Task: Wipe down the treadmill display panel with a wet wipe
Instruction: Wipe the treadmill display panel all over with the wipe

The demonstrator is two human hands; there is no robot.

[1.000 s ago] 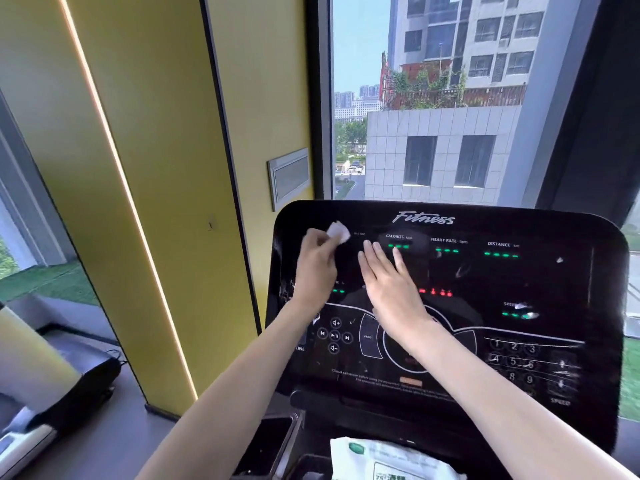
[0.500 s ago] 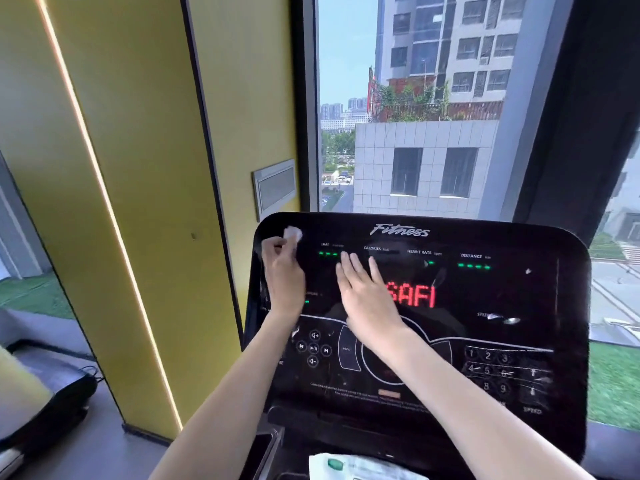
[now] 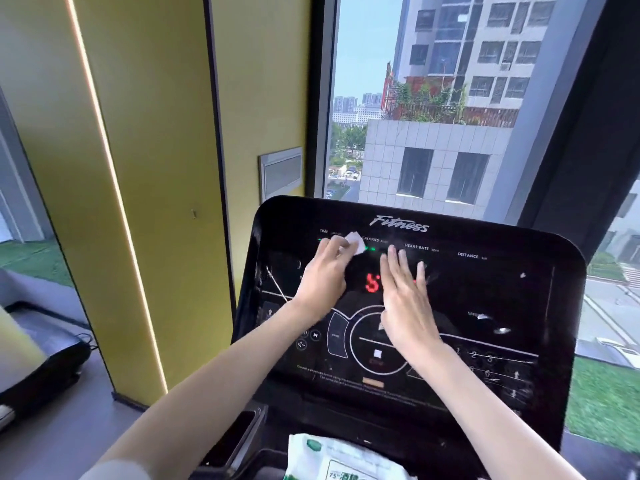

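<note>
The black glossy treadmill display panel fills the centre of the head view, with "Fitness" lettering along its top. My left hand grips a small white wet wipe and holds it against the upper left of the panel, near the CALORIES label. My right hand lies flat on the middle of the panel, fingers straight and together, partly covering the red lit characters. Both forearms reach up from the bottom of the view.
A white and green pack of wet wipes lies on the console tray below the panel. A yellow wall with a light strip stands to the left. A tall window is behind the panel. Another machine's dark base sits at far left.
My left hand with the wipe has slid right along the top of the panel, from the upper left corner toward the CALORIES label. The right hand stays flat on the centre. The red display text changed.
</note>
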